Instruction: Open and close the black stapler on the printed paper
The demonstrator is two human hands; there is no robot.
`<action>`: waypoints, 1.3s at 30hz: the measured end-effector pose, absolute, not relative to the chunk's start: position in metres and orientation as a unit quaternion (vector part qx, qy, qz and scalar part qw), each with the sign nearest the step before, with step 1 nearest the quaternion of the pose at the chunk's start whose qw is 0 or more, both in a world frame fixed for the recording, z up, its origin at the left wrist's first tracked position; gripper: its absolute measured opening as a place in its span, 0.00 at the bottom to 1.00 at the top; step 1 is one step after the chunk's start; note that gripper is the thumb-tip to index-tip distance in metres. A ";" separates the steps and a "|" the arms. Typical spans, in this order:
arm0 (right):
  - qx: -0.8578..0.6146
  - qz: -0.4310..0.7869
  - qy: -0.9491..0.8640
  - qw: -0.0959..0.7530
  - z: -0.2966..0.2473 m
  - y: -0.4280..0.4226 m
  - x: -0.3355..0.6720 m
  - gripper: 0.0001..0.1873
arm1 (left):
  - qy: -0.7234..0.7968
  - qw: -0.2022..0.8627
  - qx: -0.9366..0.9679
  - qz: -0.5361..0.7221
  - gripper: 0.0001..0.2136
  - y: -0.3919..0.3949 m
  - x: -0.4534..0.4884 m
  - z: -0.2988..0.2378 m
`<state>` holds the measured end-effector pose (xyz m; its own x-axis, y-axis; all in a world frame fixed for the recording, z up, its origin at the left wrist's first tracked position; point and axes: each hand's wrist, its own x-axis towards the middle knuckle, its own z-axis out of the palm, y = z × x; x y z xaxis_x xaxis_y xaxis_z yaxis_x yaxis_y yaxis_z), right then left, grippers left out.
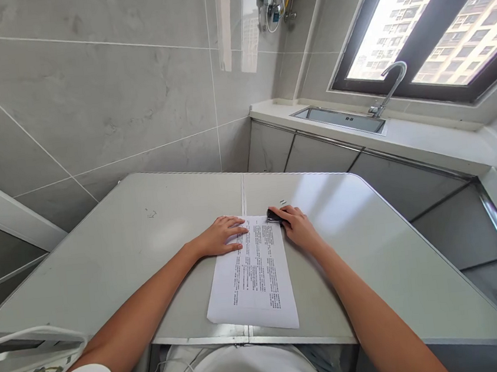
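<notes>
A printed sheet of paper (258,279), perhaps more than one layer, lies on the pale folding table (174,199) in front of me. Flat on its upper left part rests my left hand (220,236), fingers spread and pressing on the paper. My right hand (298,226) is closed around a small black stapler (273,215) at the paper's upper right corner. The stapler's nose sits over that corner; whether its jaws are pressed together I cannot tell. Just beyond the right hand are a few small staple-like bits (283,202) on the tabletop.
A seam (242,192) with a metal strip runs through the table's middle. Dark marks (151,213) show at its far left. Behind to the right stand a counter with a sink (339,120) and a tap (391,85). A white rack (34,344) is at lower left.
</notes>
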<state>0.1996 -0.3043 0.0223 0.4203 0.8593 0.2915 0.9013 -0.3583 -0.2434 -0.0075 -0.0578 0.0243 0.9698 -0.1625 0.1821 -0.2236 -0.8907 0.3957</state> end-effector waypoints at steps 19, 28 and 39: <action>-0.869 -0.089 -0.360 0.328 0.056 -0.308 0.177 0.08 | -0.077 0.246 0.963 0.084 0.22 -0.057 -0.006 0.022; -0.785 0.110 -0.555 0.253 0.043 -0.285 0.121 0.09 | 0.072 0.302 0.927 0.212 0.14 -0.043 -0.002 0.016; -0.740 0.266 -0.589 0.186 0.068 -0.339 0.211 0.11 | 0.129 0.356 0.896 0.231 0.09 -0.039 0.000 0.016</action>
